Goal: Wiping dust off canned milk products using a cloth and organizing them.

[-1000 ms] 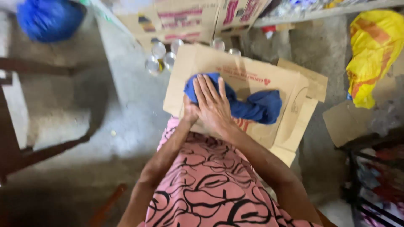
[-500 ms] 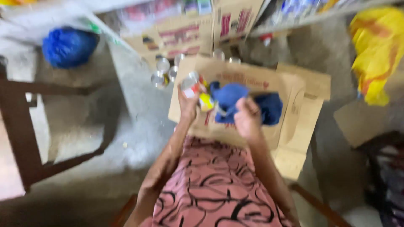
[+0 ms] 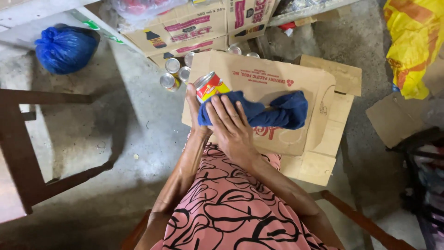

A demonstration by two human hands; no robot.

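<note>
left hand – clasps can, tilted, top up-left | right hand – presses blue cloth on it

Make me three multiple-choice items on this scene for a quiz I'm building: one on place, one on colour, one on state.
1. Where does the blue bag lie?
A. upper left, on the floor
B. on the carton
C. on the lap

2. What colour is the cloth?
A. white
B. dark blue
C. green

3. How is the can held?
A. standing free
B. lying on the floor
C. in the left hand, the right hand pressing cloth on it

Key: 1 A, it sits by the wooden frame; 2 B, plainly navy; 3 C, both hands close round it.
</note>
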